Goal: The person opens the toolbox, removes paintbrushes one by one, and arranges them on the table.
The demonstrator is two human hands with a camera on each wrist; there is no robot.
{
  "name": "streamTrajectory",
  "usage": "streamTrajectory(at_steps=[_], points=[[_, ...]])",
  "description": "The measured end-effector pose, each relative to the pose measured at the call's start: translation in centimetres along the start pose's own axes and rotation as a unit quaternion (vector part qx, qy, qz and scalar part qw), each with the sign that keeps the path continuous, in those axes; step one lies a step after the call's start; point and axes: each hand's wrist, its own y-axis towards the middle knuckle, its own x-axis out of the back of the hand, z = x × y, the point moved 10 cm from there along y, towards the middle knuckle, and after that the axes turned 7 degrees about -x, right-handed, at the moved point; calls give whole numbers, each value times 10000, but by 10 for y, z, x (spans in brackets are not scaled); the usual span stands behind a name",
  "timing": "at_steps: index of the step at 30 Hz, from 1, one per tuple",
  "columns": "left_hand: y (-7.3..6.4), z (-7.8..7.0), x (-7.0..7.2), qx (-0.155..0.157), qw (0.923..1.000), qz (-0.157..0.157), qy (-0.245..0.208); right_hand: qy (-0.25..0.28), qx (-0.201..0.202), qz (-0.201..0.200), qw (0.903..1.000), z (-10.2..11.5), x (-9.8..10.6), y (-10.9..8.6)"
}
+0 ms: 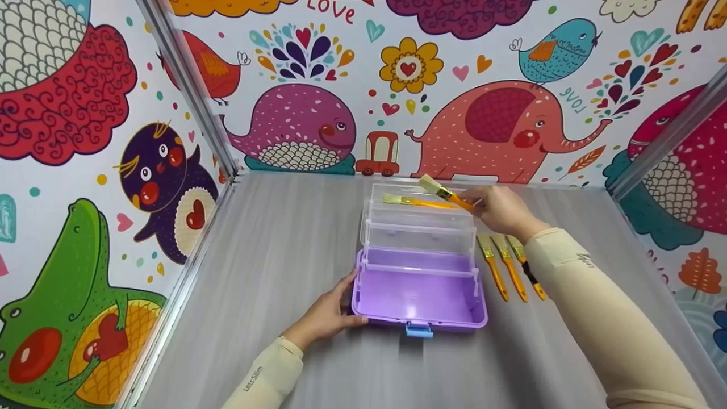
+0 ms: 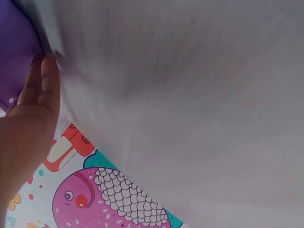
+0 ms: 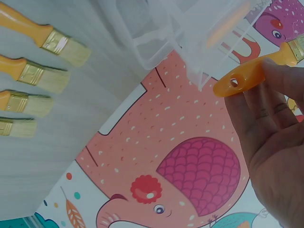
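Observation:
My right hand [image 1: 502,210] pinches the orange handle of a flat paintbrush [image 1: 448,195] between thumb and fingers, its pale bristles pointing up and left. That brush is over the raised clear trays [image 1: 420,233] of a purple toolbox [image 1: 420,295]. A second paintbrush [image 1: 417,202] lies across the uppermost tray. Against the box's left side rests my left hand [image 1: 324,312], fingers straight along the wall and thumb by the front corner. The left wrist view shows these extended fingertips [image 2: 50,66] at the purple wall. The purple bottom compartment holds nothing.
Right of the box, several paintbrushes [image 3: 66,47] lie side by side on the grey table [image 1: 272,244]; my right sleeve hides part of the row in the head view. A blue latch [image 1: 419,330] hangs at the box front. Printed cartoon panels [image 1: 306,125] wall in the table.

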Motion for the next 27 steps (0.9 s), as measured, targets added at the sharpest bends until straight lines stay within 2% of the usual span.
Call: streamTrajectory(at_steps=[11, 15, 18, 27], points=[[0, -1, 0, -116, 9999, -29, -3, 521, 202, 149, 9983, -26, 7, -17], [1, -1, 1, -120, 9998, -60, 114, 842, -75, 405, 9956, -45, 4, -22], [1, -1, 1, -128, 9998, -58, 102, 1104, -439, 607, 9911, -62, 2, -27], [1, 2, -2, -11, 10000, 27, -72, 1581, -937, 748, 9801, -102, 0, -46]])
